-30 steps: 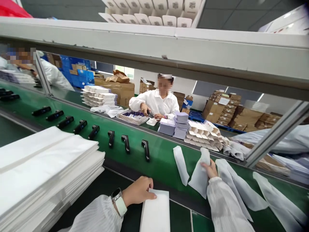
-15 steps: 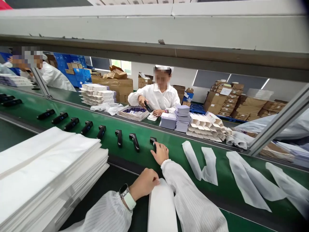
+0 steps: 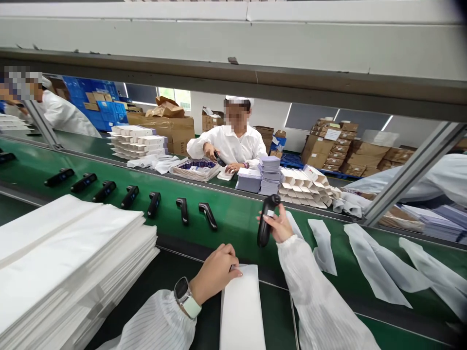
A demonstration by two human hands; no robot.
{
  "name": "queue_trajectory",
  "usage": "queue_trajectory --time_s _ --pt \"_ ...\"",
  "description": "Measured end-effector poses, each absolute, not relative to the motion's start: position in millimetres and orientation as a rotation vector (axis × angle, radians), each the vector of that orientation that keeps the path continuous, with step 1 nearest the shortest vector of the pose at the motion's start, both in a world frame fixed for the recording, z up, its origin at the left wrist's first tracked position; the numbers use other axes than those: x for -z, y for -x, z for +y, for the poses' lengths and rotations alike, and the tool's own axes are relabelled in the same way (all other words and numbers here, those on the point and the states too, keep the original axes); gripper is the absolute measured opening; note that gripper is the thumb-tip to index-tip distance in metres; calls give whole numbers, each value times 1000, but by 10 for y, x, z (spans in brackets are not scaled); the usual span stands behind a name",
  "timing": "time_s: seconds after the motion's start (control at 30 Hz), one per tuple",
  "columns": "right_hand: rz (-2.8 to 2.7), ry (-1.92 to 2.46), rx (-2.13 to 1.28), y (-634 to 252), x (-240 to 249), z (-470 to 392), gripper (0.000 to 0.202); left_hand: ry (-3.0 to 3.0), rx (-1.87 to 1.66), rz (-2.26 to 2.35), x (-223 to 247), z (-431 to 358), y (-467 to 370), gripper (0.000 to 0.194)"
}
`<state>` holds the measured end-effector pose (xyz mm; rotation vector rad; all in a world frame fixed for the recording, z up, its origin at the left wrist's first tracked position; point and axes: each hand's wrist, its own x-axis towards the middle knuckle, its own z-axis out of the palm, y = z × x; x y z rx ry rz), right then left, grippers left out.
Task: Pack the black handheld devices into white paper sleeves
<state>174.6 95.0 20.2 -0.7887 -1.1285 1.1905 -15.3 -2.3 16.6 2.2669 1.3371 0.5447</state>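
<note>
My right hand (image 3: 279,224) is closed around a black handheld device (image 3: 265,228) with an angled head, shaped like a forehead thermometer, and holds it upright above the belt. Below and to the left, my left hand (image 3: 218,270) pinches the top end of a narrow white sleeve (image 3: 242,311); the sleeve lies flat on the dark work surface. Farther left on the green belt (image 3: 237,218), several more black devices (image 3: 207,215) lie in a row, some with blue displays. To the right of my right hand, several filled-looking white sleeves (image 3: 323,245) rest on the belt.
A tall stack of white sleeves (image 3: 73,253) stands at the left. Across the belt a co-worker (image 3: 233,141) holds a dark device beside a tray (image 3: 195,170), stacked booklets (image 3: 270,170) and white boxes (image 3: 302,187). A metal post (image 3: 412,170) rises at the right, and a shelf beam (image 3: 219,43) crosses overhead.
My right hand has lifted the nearest black device off the belt and moved it right. My left hand stays at the white sleeve's top end. The view has shifted slightly.
</note>
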Motion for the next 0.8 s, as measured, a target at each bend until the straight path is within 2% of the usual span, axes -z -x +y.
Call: queue_trajectory --time_s 0.1,0.17,0.3,0.37,0.5,0.63,0.8 --pt "-1090 656 -927 -1865 -302 694 68 -2310 -534 1337 -129 -11 160 21" --pt "-1128 681 -778 -1932 -195 555 56 -2323 -522 1330 -101 -5 166 20" --pt "-1272 898 -773 -2028 117 357 37 -2330 -518 1318 -79 -2 182 18" --pt "-1256 851 -809 -2027 109 280 42 -2345 -522 1292 -90 -3 188 18" --pt "-1060 676 -1010 -1890 -210 134 52 -2389 -553 1180 -131 -6 181 15" --pt "-968 652 -1206 -1677 -406 80 54 -2389 -577 1164 -168 -19 165 16" --pt "-1016 662 -1370 -1510 -356 116 47 -2284 -668 1142 -223 -41 140 18"
